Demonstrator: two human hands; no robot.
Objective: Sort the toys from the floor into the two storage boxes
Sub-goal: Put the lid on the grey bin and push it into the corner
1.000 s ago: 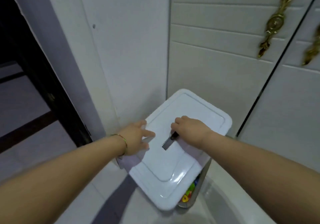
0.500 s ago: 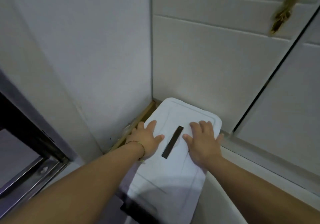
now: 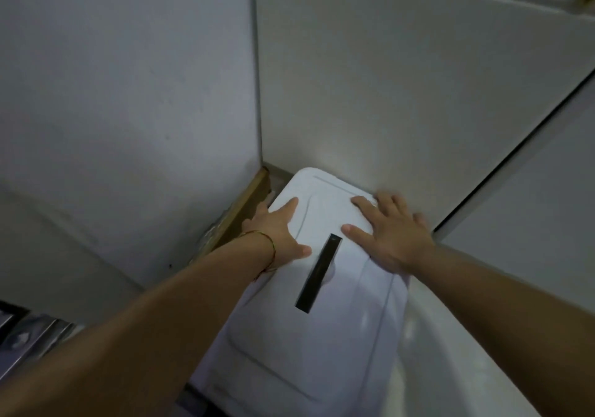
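Both hands lie flat, fingers spread, on the white plastic storage-box lid (image 3: 322, 336) (black slot (image 3: 318, 275) between them): left hand (image 3: 277, 229), right hand (image 3: 392, 229), box tucked in the wall corner

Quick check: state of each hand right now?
Left hand: open, flat on the white box lid, holding nothing.
Right hand: open, flat on the same lid, holding nothing.

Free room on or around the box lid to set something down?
Free: near half of the lid, between the black strip and its near edge; the pale floor right of it. Crowded: the far end, where left hand and right hand lie flat either side of the strip. Narrow gaps to the wooden skirting and back wall.
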